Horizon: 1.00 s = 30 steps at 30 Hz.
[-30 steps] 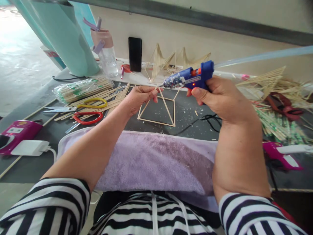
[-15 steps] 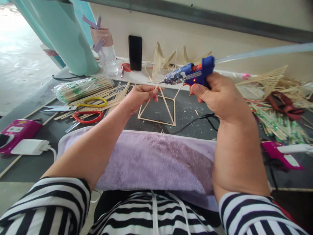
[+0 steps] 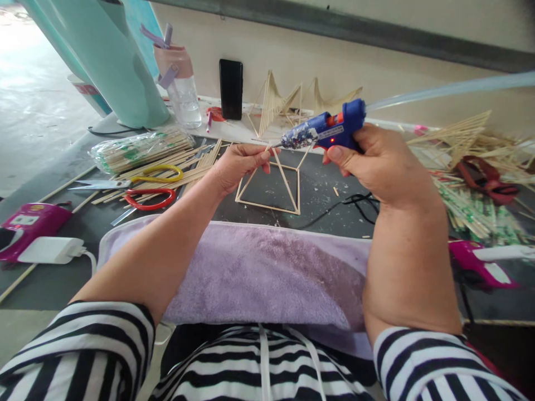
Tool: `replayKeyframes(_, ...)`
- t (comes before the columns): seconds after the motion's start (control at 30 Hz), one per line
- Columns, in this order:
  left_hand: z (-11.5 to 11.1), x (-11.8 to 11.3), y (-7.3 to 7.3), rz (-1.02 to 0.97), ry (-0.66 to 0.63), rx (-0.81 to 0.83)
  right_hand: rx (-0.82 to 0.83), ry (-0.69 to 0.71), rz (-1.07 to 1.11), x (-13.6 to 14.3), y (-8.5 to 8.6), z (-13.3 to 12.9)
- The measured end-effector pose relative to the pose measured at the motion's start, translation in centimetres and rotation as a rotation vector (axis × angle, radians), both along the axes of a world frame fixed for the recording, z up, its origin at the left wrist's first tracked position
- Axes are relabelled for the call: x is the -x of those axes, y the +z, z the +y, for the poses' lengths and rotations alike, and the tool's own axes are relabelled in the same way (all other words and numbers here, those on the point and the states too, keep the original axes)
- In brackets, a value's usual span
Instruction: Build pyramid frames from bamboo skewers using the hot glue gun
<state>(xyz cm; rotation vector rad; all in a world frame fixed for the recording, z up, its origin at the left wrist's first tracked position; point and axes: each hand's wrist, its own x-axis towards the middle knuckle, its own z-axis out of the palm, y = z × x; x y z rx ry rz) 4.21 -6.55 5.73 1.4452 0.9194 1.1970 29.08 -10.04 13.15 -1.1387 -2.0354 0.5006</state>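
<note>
My left hand (image 3: pixel 246 164) is closed in a pinch on the upper ends of thin wooden sticks, which lean together above a square stick frame (image 3: pixel 267 209) on the grey table. Wrapped round the handle of a blue glue gun (image 3: pixel 336 129) is my right hand (image 3: pixel 368 161). The gun points left, its red light is lit, and its nozzle is at the pinched stick tips. Whether it touches them is hard to tell. A long clear glue stick (image 3: pixel 451 89) runs out of its back to the right.
Scissors (image 3: pixel 156 174), loose sticks and bagged sticks (image 3: pixel 142 150) lie left. Behind are a bottle (image 3: pixel 181 89), phone (image 3: pixel 231 89) and stick models (image 3: pixel 276 103). A black cable (image 3: pixel 355 199) lies near the frame. A purple cloth (image 3: pixel 234 273) covers the front; more sticks (image 3: pixel 476 206) lie right.
The glue gun in my right hand has moved slightly down, bringing its nozzle closer to the stick tips. My left hand holds nearly the same place.
</note>
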Motion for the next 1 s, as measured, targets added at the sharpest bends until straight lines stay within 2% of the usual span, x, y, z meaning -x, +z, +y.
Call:
replayKeyframes(0.43, 0.0, -0.03, -0.05, -0.026, -0.009, 0.008, 0.036, -0.009, 0.021, 0.21, -0.12, -0.03)
replayKeyframes(1.0, -0.04, -0.08, 0.05, 0.019, -0.007, -0.017, -0.034, -0.031, 0.054, 0.54, -0.01, -0.41)
